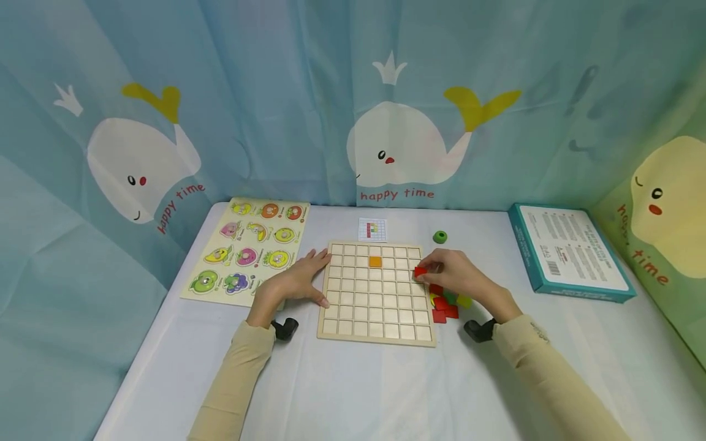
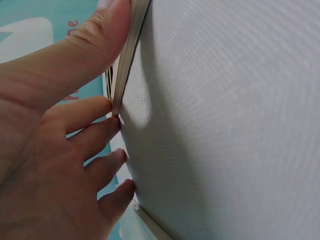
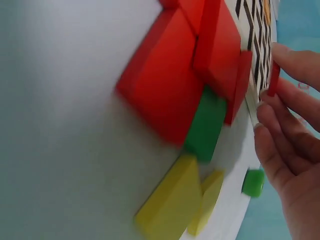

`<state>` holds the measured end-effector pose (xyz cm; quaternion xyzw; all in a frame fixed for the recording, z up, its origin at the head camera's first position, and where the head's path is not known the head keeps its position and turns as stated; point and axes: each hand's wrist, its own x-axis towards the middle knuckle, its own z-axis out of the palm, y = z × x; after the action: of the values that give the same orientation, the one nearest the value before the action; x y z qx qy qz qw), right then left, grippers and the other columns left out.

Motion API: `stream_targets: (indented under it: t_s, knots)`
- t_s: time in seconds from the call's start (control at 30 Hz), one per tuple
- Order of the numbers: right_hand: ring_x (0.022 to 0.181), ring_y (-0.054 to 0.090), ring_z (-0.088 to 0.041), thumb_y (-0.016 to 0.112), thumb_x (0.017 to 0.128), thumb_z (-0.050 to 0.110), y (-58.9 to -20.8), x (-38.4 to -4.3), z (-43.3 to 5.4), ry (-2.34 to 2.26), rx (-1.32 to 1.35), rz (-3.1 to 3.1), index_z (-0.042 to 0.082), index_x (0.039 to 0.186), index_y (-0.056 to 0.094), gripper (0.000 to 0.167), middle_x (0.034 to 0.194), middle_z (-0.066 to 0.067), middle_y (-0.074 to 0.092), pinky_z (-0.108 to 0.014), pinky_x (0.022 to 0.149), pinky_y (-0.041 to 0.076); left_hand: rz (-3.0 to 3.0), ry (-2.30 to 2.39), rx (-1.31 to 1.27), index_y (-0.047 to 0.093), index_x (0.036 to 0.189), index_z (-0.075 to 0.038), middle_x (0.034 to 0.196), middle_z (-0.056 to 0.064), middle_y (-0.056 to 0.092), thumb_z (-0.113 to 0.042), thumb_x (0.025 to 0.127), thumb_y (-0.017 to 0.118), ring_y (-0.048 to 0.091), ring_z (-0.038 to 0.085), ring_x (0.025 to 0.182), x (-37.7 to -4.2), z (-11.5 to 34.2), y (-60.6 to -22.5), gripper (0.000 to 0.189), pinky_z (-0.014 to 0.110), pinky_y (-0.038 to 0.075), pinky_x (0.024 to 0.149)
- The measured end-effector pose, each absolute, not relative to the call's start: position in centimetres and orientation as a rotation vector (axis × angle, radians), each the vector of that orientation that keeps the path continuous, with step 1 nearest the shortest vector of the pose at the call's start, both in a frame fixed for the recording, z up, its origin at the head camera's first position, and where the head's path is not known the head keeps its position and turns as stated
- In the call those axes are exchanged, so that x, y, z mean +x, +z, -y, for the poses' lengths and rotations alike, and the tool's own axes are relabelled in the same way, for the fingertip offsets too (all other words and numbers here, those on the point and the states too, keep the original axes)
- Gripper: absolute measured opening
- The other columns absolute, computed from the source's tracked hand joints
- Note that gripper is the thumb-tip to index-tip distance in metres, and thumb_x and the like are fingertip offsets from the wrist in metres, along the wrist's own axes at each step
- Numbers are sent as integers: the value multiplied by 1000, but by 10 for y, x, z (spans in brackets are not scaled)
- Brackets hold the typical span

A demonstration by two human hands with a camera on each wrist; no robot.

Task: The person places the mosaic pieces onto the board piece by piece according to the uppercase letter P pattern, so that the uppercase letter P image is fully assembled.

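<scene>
A wooden grid board lies flat in the middle of the table in the head view, with one orange square tile in a cell of its upper part. At the board's left edge rests my left hand, its fingers spread and its thumb against the rim. Between the thumb and fingers of my right hand, a red square tile is pinched over the board's right edge. Just below that hand lies a loose pile of red tiles, with a green tile and yellow tiles beside them.
Behind the board lies a small card printed with a coloured grid pattern. A green round piece sits to its right. At the left is a fruit picture board; a teal-edged box lies at the right. A printed curtain hangs behind.
</scene>
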<state>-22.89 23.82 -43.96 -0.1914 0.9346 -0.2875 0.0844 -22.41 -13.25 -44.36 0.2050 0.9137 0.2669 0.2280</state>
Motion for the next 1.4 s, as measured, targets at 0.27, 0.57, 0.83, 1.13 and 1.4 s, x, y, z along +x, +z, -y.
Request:
stream_targets:
  t_s: [0.27,0.57,0.83,1.13,1.4]
  knots:
    - [84,59,-19,80,90,16,-437,-242,-215,-887,-630,-2793,0,110,77,26,97,-8,71,-30,74,54,-2513,739,561,23,164,-6,174,10,11,-27,78,91,2,34,161,-224,133,-442,112,54,12,130]
    - [86,61,-20,80,90,16,-439,-255,-189,-900,-671,-2763,1,109,77,24,102,-10,72,-34,78,55,-2506,751,560,23,164,-6,174,10,11,-25,78,90,1,34,161,-224,134,-441,111,54,11,130]
    - [90,67,-22,82,89,17,-440,-264,-167,-904,-756,-2754,1,109,77,27,104,-11,75,-38,82,58,-2502,755,565,22,164,-6,174,9,10,-26,78,90,0,33,161,-225,135,-444,111,53,10,130]
    - [91,68,-22,81,89,17,-444,-271,-148,-901,-773,-2727,1,109,77,26,102,-11,74,-37,80,59,-2510,744,567,22,164,-7,174,8,11,-28,78,91,1,32,161,-227,133,-448,112,52,9,130]
    - [86,65,-19,81,90,17,-444,-272,-131,-832,-835,-2734,3,106,79,21,99,-9,75,-33,75,57,-2514,737,547,23,164,-7,174,7,11,-29,78,91,1,32,161,-226,133,-447,112,52,10,130]
